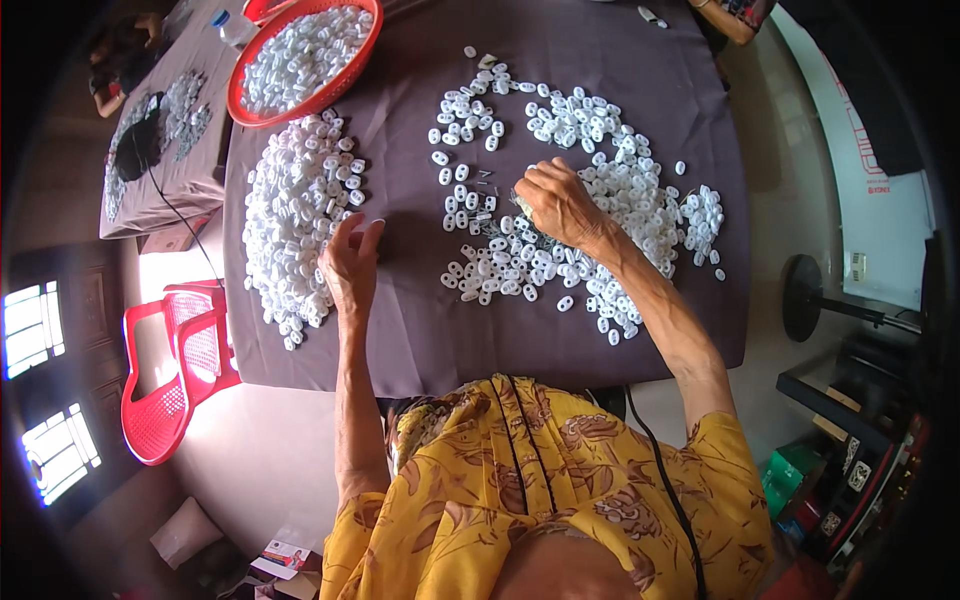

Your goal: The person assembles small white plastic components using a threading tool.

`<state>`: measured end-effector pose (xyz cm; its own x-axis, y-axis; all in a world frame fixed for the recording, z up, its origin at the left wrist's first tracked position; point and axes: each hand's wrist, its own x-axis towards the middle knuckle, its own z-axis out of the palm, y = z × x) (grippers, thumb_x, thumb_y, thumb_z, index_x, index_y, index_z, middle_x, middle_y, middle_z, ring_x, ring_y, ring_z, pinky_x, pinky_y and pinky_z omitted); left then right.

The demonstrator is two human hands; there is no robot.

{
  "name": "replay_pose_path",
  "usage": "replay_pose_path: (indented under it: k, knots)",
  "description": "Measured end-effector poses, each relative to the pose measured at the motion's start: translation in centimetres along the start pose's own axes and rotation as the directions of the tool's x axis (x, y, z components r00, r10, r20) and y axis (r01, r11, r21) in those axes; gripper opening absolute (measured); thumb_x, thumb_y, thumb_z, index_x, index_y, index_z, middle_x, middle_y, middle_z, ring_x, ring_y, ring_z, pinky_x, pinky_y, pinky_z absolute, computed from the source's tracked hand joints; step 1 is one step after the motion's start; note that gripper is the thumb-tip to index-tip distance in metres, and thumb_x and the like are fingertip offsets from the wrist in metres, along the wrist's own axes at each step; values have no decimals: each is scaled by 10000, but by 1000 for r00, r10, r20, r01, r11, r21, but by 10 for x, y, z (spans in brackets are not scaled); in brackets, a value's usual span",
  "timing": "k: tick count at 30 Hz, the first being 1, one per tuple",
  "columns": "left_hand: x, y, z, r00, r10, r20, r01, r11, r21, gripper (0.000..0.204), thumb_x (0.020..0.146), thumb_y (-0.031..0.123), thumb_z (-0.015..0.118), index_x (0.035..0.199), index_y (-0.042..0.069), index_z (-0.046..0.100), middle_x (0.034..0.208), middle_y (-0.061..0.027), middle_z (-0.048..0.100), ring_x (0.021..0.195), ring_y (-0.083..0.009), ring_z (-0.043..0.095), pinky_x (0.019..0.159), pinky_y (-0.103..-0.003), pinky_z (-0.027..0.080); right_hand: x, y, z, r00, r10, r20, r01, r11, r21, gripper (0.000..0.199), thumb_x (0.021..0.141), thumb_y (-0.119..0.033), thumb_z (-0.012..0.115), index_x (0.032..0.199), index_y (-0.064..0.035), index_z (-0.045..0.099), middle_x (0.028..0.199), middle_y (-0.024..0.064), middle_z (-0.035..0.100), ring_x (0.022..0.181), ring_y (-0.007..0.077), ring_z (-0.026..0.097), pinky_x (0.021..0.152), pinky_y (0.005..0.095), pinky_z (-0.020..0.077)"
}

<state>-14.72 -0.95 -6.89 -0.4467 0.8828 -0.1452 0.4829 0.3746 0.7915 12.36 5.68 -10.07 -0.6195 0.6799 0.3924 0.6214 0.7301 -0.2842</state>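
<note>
My left hand (349,268) rests at the right edge of a large pile of small white oval plastic pieces (290,225), each with two holes. Its thumb and forefinger stand apart. My right hand (562,203) is closed over the middle of a second spread of the same white pieces (635,205). What its fingers hold, if anything, is hidden; a bit of something pale yellow-green (523,206) shows beside them. Thin metal pins (484,183) lie scattered left of this hand. More white pieces (520,262) lie loose nearer to me.
A red basket (236,100) heaped with white pieces stands at the far left of the brown-covered table (410,330). Beside it is a clear bottle (232,30). Another person's arm (728,22) reaches in at the far right. A red chair (160,410) stands left of the table.
</note>
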Motion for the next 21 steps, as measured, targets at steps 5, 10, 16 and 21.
replay_pose_path:
  k: [5, 10, 16, 21]
  knots:
    - [-22, 20, 25, 906, 422, -40, -421, 906, 26, 153, 757, 131, 677, 850, 13, 647, 752, -95, 631, 632, -159, 612, 557, -275, 487, -3, -2, -18, 999, -3, 42, 1, 999, 32, 116, 648, 56, 501, 727, -27, 516, 689, 92, 538, 708, 242, 544, 658, 359, 400]
    - [-49, 47, 63, 765, 120, 632, 282, 820, -497, 266, 821, 247, 624, 884, -11, 633, 716, -65, 613, 655, -112, 560, 611, -241, 456, -4, -41, -46, 989, -151, -2, 150, 983, 108, 163, 621, 65, 545, 754, -30, 533, 679, 89, 508, 699, 235, 529, 680, 356, 406]
    - [-63, 48, 65, 645, 113, 756, 469, 722, -509, 210, 823, 205, 624, 803, -4, 622, 707, -56, 609, 629, -108, 556, 584, -239, 447, -22, -49, -58, 999, -18, -38, 33, 899, 437, 112, 658, 33, 584, 748, -11, 534, 698, 86, 538, 691, 233, 548, 691, 356, 432]
    - [-72, 51, 62, 687, 83, 722, 488, 684, -543, 231, 823, 213, 626, 829, -18, 621, 711, -61, 611, 641, -117, 558, 604, -240, 452, -36, -53, -54, 960, 258, 112, -265, 693, 671, 149, 714, 35, 577, 854, -13, 559, 779, 87, 599, 726, 232, 606, 640, 305, 476]
